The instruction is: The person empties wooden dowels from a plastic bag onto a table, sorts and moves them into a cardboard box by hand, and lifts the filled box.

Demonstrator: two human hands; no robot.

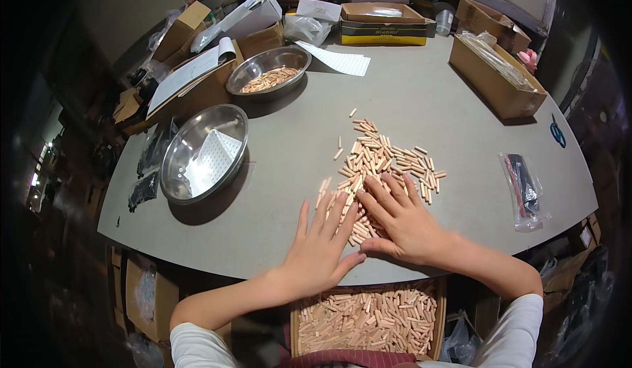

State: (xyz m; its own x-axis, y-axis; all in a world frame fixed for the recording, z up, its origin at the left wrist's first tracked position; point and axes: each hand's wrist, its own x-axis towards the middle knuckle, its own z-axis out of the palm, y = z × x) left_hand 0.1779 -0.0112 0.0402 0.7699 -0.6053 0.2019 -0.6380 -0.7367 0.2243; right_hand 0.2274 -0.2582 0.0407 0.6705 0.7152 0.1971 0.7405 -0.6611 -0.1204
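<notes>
Nearest: one box at the counter's near edge, lower down, full of loose pegs, too many to count. Head view. One peg pile on the counter, mid to near edge; total uncountable, overlapping. Three strays: one past the far tip, two off the left side. Two bowls: near bowl, far bowl. One pair of scissors, one plastic packet.

Two hands, both palm down, fingers spread, neither pinching anything. Left hand at the pile's near left side, fingers pointing away from the body, thumb out toward the right hand. Right hand over the pile's near right part, fingers angled forward-left, on the pegs. Thumbs nearly meet; contact can't be told. Forearms come in from both sides, white sleeves at the elbows.

Near bowl left of pile, dotted sheet inside. Far bowl behind it, small pieces inside. Another dotted sheet beside far bowl. Yellow-black box at far edge, brown carton far right. Hands hide the pile's near part; nothing else blocks it.
</notes>
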